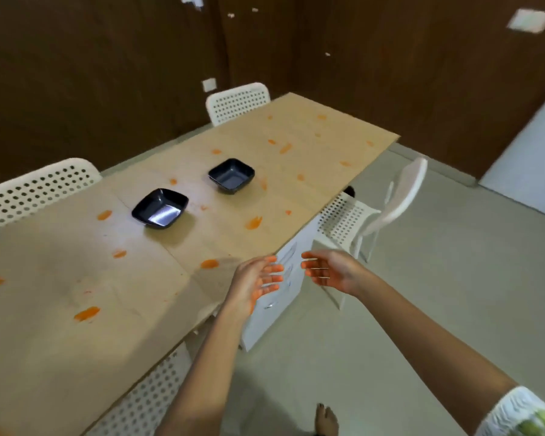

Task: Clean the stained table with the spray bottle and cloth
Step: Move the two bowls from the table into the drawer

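Observation:
A long tan table (pixel 76 335) runs from the lower left to the upper right, marked with several orange stains, such as one smear (pixel 87 313) near the front and another (pixel 254 222) by the right edge. My left hand (pixel 255 280) and my right hand (pixel 326 271) are held out over the table's right edge, palms facing each other, fingers straight and holding nothing. Orange colour shows on the fingers of both hands. No spray bottle or cloth is in view.
Two black square bowls (pixel 160 208) (pixel 231 175) stand on the table's middle. White perforated chairs stand around it: far end (pixel 237 102), left side (pixel 35 190), right side (pixel 375 212), near side (pixel 145 401). A white cabinet (pixel 274 313) sits under the table. My bare foot (pixel 326 420) is on the grey floor.

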